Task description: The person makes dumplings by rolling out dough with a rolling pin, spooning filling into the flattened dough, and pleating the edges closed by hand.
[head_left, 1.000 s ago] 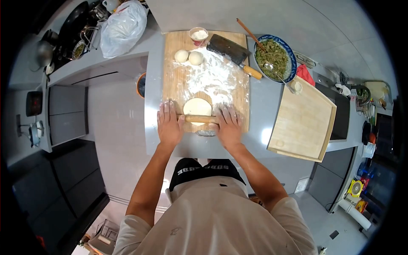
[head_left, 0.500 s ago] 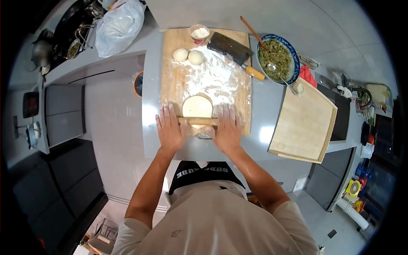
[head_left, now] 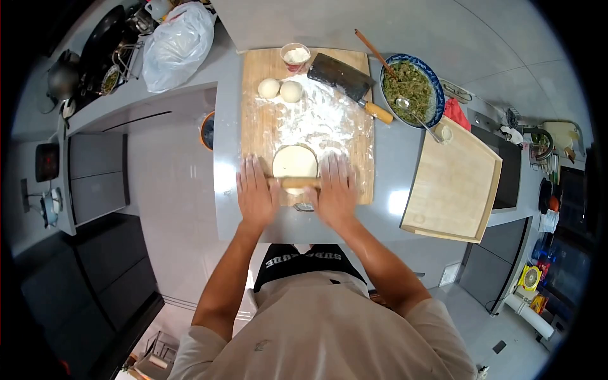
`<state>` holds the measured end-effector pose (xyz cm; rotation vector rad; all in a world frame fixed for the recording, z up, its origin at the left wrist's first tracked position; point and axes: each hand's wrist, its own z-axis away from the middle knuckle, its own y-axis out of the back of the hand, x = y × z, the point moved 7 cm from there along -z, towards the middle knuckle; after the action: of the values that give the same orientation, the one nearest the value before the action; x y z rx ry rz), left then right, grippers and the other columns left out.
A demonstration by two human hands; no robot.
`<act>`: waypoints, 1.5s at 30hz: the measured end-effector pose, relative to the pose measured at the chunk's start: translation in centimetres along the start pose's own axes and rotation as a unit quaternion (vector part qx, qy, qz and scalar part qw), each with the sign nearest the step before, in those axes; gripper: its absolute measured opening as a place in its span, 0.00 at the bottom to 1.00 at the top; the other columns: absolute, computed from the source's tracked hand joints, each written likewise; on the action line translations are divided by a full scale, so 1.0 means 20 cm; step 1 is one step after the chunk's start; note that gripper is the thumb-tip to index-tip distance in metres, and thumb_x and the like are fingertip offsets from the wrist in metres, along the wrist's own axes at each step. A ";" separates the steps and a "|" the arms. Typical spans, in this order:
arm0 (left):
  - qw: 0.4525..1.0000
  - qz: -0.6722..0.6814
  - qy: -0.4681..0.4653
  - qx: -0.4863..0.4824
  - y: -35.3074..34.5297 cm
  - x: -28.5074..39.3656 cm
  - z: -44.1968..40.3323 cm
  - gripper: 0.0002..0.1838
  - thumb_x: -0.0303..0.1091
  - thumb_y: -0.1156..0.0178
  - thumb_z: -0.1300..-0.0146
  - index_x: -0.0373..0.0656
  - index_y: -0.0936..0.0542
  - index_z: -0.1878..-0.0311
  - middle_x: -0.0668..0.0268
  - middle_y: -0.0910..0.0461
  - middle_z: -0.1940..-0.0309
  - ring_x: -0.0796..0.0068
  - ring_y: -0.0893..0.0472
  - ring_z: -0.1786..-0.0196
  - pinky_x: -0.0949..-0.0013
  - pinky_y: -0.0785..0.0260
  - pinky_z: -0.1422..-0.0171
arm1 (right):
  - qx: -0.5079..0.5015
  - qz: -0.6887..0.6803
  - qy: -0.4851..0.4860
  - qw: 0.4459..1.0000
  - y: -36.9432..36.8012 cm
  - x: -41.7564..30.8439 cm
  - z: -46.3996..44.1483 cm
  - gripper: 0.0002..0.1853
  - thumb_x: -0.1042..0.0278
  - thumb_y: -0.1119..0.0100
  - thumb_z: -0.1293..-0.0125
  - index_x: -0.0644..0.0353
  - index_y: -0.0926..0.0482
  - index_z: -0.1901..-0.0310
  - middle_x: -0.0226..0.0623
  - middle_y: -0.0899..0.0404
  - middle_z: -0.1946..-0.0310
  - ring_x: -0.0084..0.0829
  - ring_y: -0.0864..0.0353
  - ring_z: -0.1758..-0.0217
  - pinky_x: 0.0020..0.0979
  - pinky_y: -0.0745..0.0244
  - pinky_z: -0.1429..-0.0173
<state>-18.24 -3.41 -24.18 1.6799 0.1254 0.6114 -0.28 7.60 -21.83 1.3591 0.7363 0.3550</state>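
Observation:
A round, flat piece of dough [head_left: 294, 162] lies near the front edge of a floured wooden board [head_left: 258, 130]. Across its near part lies a wooden rolling pin [head_left: 294, 182]. My left hand [head_left: 257, 193] rests flat over the pin's left end, fingers stretched out and pointing away from me. On the right end lies my right hand [head_left: 335, 190], its fingers also straight. Both palms hide the pin's ends. Two dough balls, one on the left [head_left: 269, 88] and one on the right [head_left: 291, 92], sit side by side farther back on the board.
A cleaver [head_left: 341, 76] and a cup of flour [head_left: 295, 56] are at the board's back. To the right stand a bowl of green filling [head_left: 410, 88] with chopsticks and spoon, and a wooden tray [head_left: 453, 183]. A plastic bag [head_left: 178, 47] sits at the back left.
Both hands have shifted slightly toward me with the rolling pin, which now lies a little lower. The camera view has also moved slightly.

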 end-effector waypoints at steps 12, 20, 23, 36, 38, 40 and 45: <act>0.995 0.084 -0.042 -0.025 0.02 0.03 -0.30 0.32 0.38 0.38 0.24 0.29 0.29 0.24 0.39 0.20 0.36 0.42 0.23 0.28 0.46 0.29 0.26 | 0.018 -0.056 0.118 0.991 0.00 0.07 -0.05 0.32 0.52 0.35 0.27 0.59 0.26 0.26 0.47 0.28 0.25 0.48 0.35 0.17 0.54 0.44 0.14; 0.978 0.145 0.042 -0.146 -0.04 0.03 -0.47 0.22 0.37 0.21 0.41 0.35 0.18 0.51 0.54 0.14 0.67 0.52 0.14 0.63 0.55 0.21 0.53 | 0.085 -0.068 0.097 0.989 0.04 0.13 0.20 0.18 0.68 0.29 0.36 0.47 0.12 0.44 0.32 0.17 0.41 0.42 0.25 0.29 0.51 0.35 0.24; 0.957 0.178 0.144 -0.179 -0.04 -0.04 -0.31 0.18 0.37 0.21 0.40 0.37 0.19 0.57 0.55 0.15 0.69 0.57 0.14 0.64 0.58 0.21 0.55 | 0.102 -0.087 0.116 0.984 0.06 0.12 0.26 0.19 0.70 0.28 0.38 0.48 0.12 0.45 0.30 0.16 0.44 0.40 0.22 0.32 0.50 0.35 0.25; 0.999 -0.004 0.031 -0.020 0.05 -0.09 -0.14 0.39 0.52 0.52 0.17 0.31 0.41 0.16 0.45 0.39 0.16 0.39 0.47 0.12 0.39 0.59 0.10 | 0.066 0.003 0.004 0.998 0.05 0.00 -0.08 0.35 0.46 0.42 0.23 0.64 0.28 0.24 0.56 0.34 0.20 0.54 0.44 0.12 0.57 0.52 0.11; 0.999 -0.032 0.035 0.002 -0.01 -0.13 -0.39 0.39 0.53 0.52 0.17 0.31 0.40 0.17 0.45 0.38 0.17 0.39 0.46 0.13 0.38 0.59 0.10 | 0.093 0.026 0.001 0.995 0.04 0.04 -0.36 0.40 0.41 0.46 0.21 0.70 0.32 0.23 0.58 0.36 0.19 0.56 0.45 0.12 0.58 0.54 0.11; 0.998 -0.013 0.057 0.009 -0.04 -0.15 -0.59 0.39 0.53 0.51 0.18 0.31 0.40 0.17 0.44 0.38 0.17 0.40 0.46 0.12 0.38 0.59 0.10 | 0.085 0.022 -0.011 0.996 0.05 0.09 -0.62 0.41 0.41 0.46 0.22 0.68 0.33 0.21 0.57 0.35 0.19 0.55 0.45 0.12 0.58 0.54 0.11; 1.000 0.008 0.009 0.004 0.02 -0.08 -0.30 0.36 0.49 0.52 0.17 0.32 0.37 0.18 0.42 0.39 0.17 0.38 0.45 0.13 0.36 0.55 0.12 | 0.016 0.024 0.060 0.998 0.03 0.04 -0.30 0.41 0.43 0.41 0.24 0.67 0.32 0.21 0.54 0.33 0.20 0.51 0.42 0.13 0.54 0.50 0.12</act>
<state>-22.44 1.22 -23.91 1.6850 0.1279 0.6401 -3.56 12.74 -21.75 1.3958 0.8118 0.4671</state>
